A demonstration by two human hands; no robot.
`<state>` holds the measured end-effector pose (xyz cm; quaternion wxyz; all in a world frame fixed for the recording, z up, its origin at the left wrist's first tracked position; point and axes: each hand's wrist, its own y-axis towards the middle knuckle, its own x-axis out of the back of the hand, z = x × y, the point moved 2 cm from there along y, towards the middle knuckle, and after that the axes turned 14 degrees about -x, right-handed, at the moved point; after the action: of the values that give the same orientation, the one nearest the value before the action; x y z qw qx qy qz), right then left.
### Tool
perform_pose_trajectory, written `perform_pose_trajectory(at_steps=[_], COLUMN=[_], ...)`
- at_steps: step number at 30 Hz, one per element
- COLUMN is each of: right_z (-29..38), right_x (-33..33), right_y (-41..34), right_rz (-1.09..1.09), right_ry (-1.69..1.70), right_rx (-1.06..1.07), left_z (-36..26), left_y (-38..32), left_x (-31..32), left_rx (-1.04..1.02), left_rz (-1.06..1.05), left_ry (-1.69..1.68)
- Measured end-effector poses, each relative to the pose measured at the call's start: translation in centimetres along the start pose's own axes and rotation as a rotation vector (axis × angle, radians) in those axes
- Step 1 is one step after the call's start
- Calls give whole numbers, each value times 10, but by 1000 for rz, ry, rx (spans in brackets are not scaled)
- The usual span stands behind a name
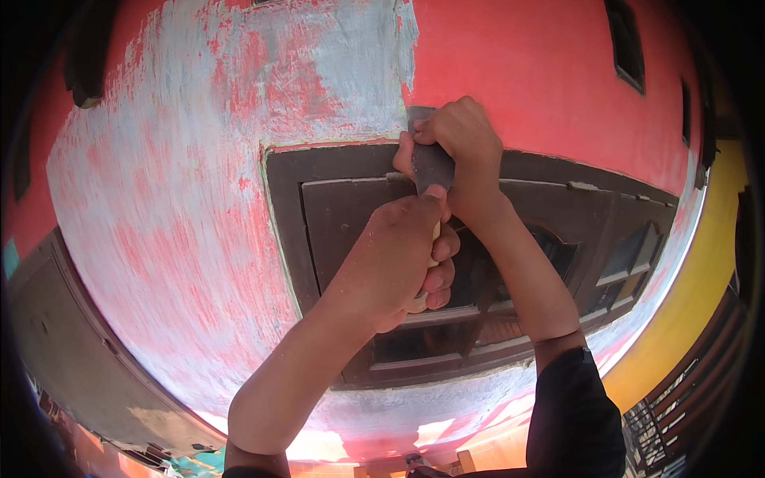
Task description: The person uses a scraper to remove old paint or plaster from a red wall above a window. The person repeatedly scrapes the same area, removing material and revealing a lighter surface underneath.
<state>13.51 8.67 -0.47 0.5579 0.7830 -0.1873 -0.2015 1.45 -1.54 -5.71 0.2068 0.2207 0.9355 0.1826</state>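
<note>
My left hand [409, 248] is wrapped around the pale handle [435, 236] of a paint scraper. The scraper's wide grey metal blade [433, 167] points up at the wall, and the fingers and thumb of my right hand [466, 134] grip it. Its far edge meets the wall just above a dark brown wooden window frame [340, 161], at the border between two surfaces. To the right is smooth red paint [514, 66]; to the left, a scraped, patchy grey-white wall surface [197, 119] keeps red streaks. Fine pale specks lie on my hands and forearms.
Window sashes with glass panes [418, 343] fill the frame below my hands. A brown door [66, 334] stands at left, a yellow wall [681, 293] at right. Dark vent openings [624, 45] pierce the upper wall. Wooden pieces [465, 461] show near my body at the bottom.
</note>
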Motion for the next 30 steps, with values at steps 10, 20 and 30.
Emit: perform_pose_trajectory(at_steps=[10,20,30], right_z=[3,4,2], right_x=[-4,-9,-3], right_y=[4,-2,-8], right_rz=[7,-36,-56], right_ry=[-16,-22,-56], right_rx=[-11,-70,28], left_z=[-9,-6,-4], left_y=[-5,3,0], left_x=[6,10,8], left_rx=[-3,-35,46], left_rz=[30,12,38], left_ry=[23,90,108])
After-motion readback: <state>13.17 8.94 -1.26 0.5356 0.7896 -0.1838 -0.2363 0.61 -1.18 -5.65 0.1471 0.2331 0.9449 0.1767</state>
